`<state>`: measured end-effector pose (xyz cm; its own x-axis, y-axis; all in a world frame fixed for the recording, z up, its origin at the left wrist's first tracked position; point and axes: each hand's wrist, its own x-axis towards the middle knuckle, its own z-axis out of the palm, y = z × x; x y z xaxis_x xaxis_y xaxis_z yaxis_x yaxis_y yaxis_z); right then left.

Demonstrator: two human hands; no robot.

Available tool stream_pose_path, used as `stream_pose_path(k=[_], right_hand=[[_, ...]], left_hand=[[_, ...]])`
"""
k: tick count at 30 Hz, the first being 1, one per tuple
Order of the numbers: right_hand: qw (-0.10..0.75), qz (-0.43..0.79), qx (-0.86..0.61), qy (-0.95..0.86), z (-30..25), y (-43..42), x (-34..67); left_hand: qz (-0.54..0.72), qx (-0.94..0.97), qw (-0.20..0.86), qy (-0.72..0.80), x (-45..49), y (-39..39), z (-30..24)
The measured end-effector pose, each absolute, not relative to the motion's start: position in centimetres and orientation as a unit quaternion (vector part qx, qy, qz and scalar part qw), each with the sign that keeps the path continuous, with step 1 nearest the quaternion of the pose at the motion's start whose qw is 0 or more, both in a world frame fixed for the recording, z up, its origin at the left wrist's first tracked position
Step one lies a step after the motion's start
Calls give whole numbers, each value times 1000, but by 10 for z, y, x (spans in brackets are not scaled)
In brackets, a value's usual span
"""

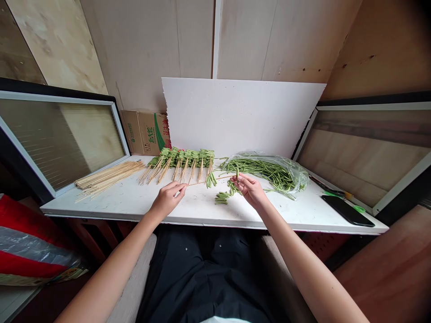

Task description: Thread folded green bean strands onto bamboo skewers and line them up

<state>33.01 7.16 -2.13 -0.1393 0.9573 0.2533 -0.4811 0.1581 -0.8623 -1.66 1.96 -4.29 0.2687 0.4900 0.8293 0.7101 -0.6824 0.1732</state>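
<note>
My left hand [169, 197] pinches the left end of a thin wooden skewer [195, 183], held nearly level above the table. Several cut green bean pieces [211, 180] are threaded side by side near its middle. At the skewer's right tip, my right hand [249, 188] is closed on a single green bean piece [237, 174], held upright between thumb and fingers. Whether the tip has pierced this piece is too small to tell. Below the skewer, a small pile of cut bean pieces [222, 197] lies on the white table, partly behind my right hand.
Finished bean skewers [188, 158] are stacked at the back, left of centre. Bare skewers [109, 176] lie at the left. Long green beans [266, 168] spill from a clear plastic bag [299, 175]. A black phone [346, 210] rests at the right edge. A cardboard box [144, 132] stands behind.
</note>
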Motion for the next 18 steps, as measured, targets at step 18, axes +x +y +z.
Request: stream_pose_path(k=[18], right_hand=[[589, 582, -277, -488, -13, 68, 334]], left_hand=[[-463, -801, 125, -359, -14, 17, -42]])
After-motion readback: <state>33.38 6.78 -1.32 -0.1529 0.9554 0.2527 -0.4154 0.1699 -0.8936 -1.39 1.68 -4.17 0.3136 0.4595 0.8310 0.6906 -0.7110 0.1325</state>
